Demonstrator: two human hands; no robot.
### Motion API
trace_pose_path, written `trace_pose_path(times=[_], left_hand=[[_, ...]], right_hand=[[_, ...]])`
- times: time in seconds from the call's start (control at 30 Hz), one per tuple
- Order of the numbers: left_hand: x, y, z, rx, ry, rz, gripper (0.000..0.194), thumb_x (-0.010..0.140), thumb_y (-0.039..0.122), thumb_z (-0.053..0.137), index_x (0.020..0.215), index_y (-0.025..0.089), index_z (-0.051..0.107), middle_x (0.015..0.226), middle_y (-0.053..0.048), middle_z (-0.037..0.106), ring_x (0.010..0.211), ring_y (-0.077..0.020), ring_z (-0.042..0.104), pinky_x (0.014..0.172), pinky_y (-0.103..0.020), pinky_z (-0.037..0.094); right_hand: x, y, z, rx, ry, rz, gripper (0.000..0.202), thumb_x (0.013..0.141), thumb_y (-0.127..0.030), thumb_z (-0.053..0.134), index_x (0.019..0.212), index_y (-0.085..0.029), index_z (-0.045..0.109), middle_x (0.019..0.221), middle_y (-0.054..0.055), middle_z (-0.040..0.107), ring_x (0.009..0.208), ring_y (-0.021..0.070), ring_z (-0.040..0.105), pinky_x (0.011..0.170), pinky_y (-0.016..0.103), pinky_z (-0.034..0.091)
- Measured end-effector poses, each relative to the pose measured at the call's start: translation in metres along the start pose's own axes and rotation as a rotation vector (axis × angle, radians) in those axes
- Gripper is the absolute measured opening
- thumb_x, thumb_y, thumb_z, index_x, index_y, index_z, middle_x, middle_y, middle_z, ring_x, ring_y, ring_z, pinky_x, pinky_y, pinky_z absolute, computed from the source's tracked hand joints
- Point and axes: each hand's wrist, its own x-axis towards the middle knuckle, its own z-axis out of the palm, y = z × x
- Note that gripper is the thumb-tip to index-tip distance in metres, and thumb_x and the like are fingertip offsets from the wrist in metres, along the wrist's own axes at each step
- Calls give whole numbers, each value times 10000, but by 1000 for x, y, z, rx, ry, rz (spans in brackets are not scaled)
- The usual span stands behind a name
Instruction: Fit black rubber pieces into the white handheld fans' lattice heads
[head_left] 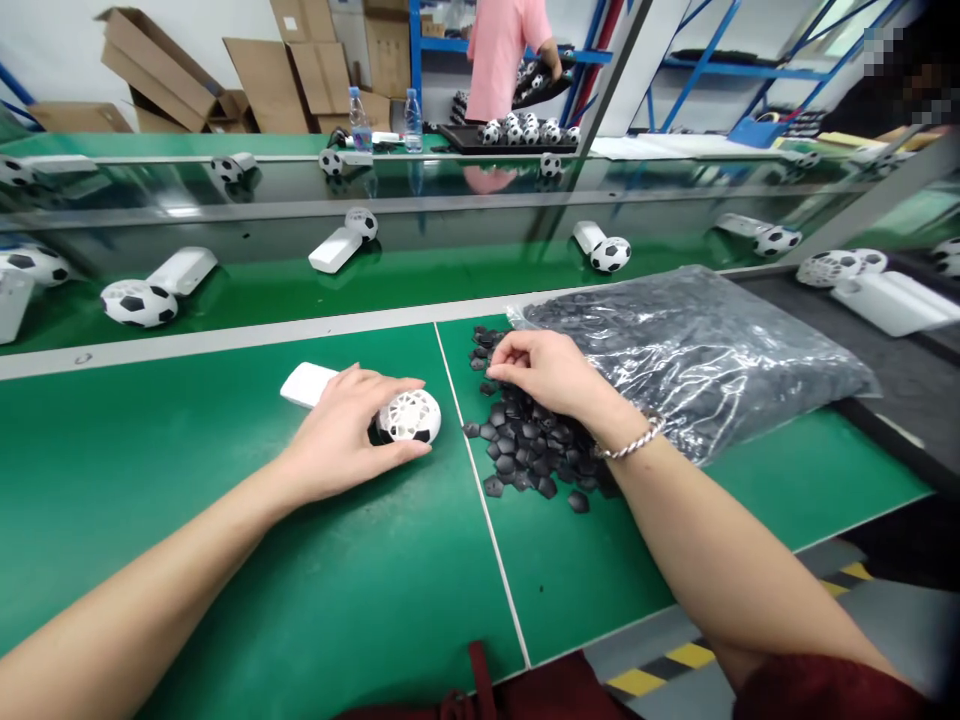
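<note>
My left hand [349,425] is wrapped round a white soccer-ball-shaped housing [411,412] with a white handle [306,384] that shows behind my fingers. Its top is an open lattice, with a few black patches low on its side. The housing rests on the green table. Over a heap of small black pentagon pieces [525,445], my right hand [541,370] has thumb and fingertips pinched together. Whatever may lie between those fingertips is too small to make out.
A clear plastic bag [712,345] full of black pieces lies right of the heap. Beyond the table edge, a green conveyor [270,265] carries several ball-shaped units with white handles. A dark tray [892,390] stands at right. A person in pink [504,60] stands at the back.
</note>
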Motion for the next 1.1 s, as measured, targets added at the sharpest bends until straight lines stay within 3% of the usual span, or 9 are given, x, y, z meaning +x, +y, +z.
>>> trace_pose_path(times=[0.1,0.2,0.3,0.43,0.53,0.6,0.77,0.97,1.1], left_hand=[[-1,3,0,-27,-80,16,553,738,465,574,1232,258,438,1251,-60,498,1225,-301,323,1034,-543,145],[-3,12,5,-6,-52,-76,571,740,465,572,1251,267,412,1306,-65,452,1297,-340,165,1011,-603,117],[-4,17,7,-1,-6,-134,553,747,489,559,1232,259,425,1286,-71,474,1303,-353,138,999,-642,47],[-5,12,1,-88,-135,-53,549,744,377,581,1253,272,403,1324,-55,433,1326,-343,81,1017,-627,42],[-6,9,-1,-159,-157,-64,559,739,313,572,1261,243,387,1374,-59,362,1336,-330,20,1038,-580,138],[-6,10,1,-188,-115,-83,532,729,324,584,1221,207,421,1357,-75,381,1337,-325,11,1044,-548,184],[-4,11,3,-247,-96,6,434,702,213,578,1125,207,481,1264,-51,477,1344,-282,36,1070,-500,178],[-4,8,0,-288,-116,38,458,682,166,551,1129,226,473,1292,-31,450,1345,-272,58,1071,-498,179],[-5,8,1,-287,-107,33,485,677,169,558,1148,224,458,1305,-33,435,1347,-256,60,1080,-475,175]], right_hand=[[-2,4,3,-198,-105,-33,57,712,-194,623,661,-184,647,633,-6,626,592,113,550,585,237,405],[-5,2,13,-380,-160,-86,65,726,-199,628,763,-178,677,766,52,660,709,170,590,644,277,432],[-8,-3,22,-577,-197,-194,99,770,-174,574,774,-143,668,816,102,649,770,211,596,663,305,435],[-9,-4,25,-698,-188,-266,171,785,-57,471,782,-92,639,796,138,626,745,230,590,638,324,431],[-8,-4,24,-561,-130,-276,219,794,-26,428,852,-86,630,849,145,622,818,234,577,704,342,435],[-10,-7,23,-313,-133,-267,175,811,-73,461,849,-120,626,845,100,631,805,193,578,728,318,441],[-20,-25,27,327,-338,-281,23,771,-165,586,781,-163,607,764,-4,616,714,105,564,694,237,453],[-22,-27,42,509,-410,-268,22,735,-185,633,735,-163,632,753,-9,620,737,112,569,721,251,444],[-22,-25,46,476,-345,-267,18,728,-172,638,745,-167,641,740,-12,638,707,108,576,698,245,446]])
